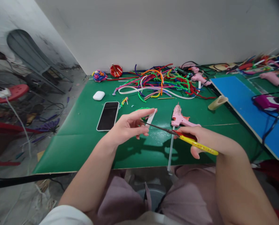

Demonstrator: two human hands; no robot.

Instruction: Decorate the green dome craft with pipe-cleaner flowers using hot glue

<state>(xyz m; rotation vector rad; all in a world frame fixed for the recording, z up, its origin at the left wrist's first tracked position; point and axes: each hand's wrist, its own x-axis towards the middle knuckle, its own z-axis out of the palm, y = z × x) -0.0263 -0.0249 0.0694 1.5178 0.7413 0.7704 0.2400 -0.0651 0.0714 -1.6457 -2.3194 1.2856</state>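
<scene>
My right hand [195, 136] is closed round a pair of scissors [188, 141] with red and yellow handles; the dark blades point left toward my left hand. My left hand [130, 126] hovers over the green mat [83, 137], its fingers pinched on a white strip [151, 117] with a green pipe-cleaner piece [143, 109] just behind it. The blade tips reach the strip's lower end. A pink glue gun [180, 117] lies on the mat just beyond my right hand, a clear glue stick [170, 150] trailing from it toward the table edge.
A phone [108, 115] lies face up left of my left hand, a white earbud case [98, 95] behind it. A tangle of coloured pipe cleaners [163, 82] fills the back of the mat. A blue mat [245, 103] with more glue guns lies at right.
</scene>
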